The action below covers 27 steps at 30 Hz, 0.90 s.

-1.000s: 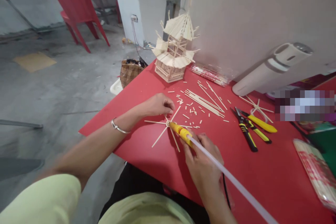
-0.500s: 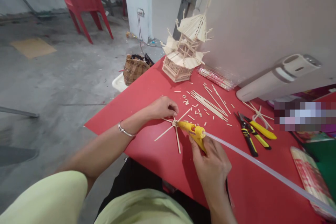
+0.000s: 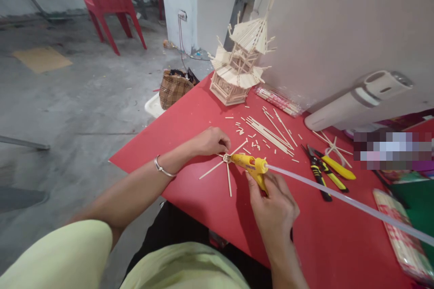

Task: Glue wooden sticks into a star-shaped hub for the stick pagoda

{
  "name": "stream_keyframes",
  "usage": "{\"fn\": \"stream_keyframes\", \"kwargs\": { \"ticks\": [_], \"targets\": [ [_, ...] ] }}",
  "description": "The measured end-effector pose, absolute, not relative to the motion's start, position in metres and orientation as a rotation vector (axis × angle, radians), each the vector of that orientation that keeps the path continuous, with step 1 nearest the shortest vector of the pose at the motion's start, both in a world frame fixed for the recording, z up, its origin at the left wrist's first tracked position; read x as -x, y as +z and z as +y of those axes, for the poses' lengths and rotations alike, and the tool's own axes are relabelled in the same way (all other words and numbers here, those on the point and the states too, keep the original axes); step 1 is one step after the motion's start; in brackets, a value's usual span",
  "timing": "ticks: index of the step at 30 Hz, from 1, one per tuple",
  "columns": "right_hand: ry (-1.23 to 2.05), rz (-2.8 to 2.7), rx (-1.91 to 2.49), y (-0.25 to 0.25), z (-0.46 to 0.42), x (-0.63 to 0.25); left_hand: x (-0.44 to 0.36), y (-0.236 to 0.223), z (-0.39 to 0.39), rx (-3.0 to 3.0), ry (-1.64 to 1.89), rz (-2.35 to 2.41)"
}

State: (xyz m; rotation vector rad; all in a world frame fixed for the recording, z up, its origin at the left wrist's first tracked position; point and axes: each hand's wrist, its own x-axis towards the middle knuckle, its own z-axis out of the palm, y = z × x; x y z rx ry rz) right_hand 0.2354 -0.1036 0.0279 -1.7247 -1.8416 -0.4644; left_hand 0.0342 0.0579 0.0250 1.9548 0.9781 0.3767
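Observation:
My right hand grips a yellow hot glue gun, with a long clear glue stick trailing out of its back. The nozzle points left at the hub of a star-shaped frame of thin wooden sticks, which lies on the red table. My left hand is closed in a pinch just above that hub, its fingertips covering part of one arm of the frame. Whatever lies between those fingertips is too small to make out. Short cut stick pieces are scattered beyond the glue gun.
A wooden stick pagoda model stands at the table's far corner. Long loose sticks, yellow-and-black pliers, another stick star and a white cylinder lie to the right. Packs of sticks rest on the red table.
The glue gun has tipped to a more level angle, its back end shifting slightly right, with the nozzle still at the hub. My left hand has edged slightly closer to the hub.

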Motion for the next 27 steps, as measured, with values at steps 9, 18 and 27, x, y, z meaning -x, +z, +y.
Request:
{"fn": "stream_keyframes", "kwargs": {
  "ticks": [9,18,27],
  "targets": [
    [-0.442,-1.845,1.721,0.0282,-0.1016,-0.2334,-0.0362,0.0211,0.0597,-1.976,0.362,1.007],
    [-0.409,-1.839,1.723,0.0309,-0.1017,-0.2313,-0.0372,0.0207,0.059,-1.991,0.368,1.0],
    [-0.391,-1.845,1.707,0.0293,-0.1001,-0.2326,-0.0374,0.0244,0.0572,-1.996,0.345,1.024]
  ]
}}
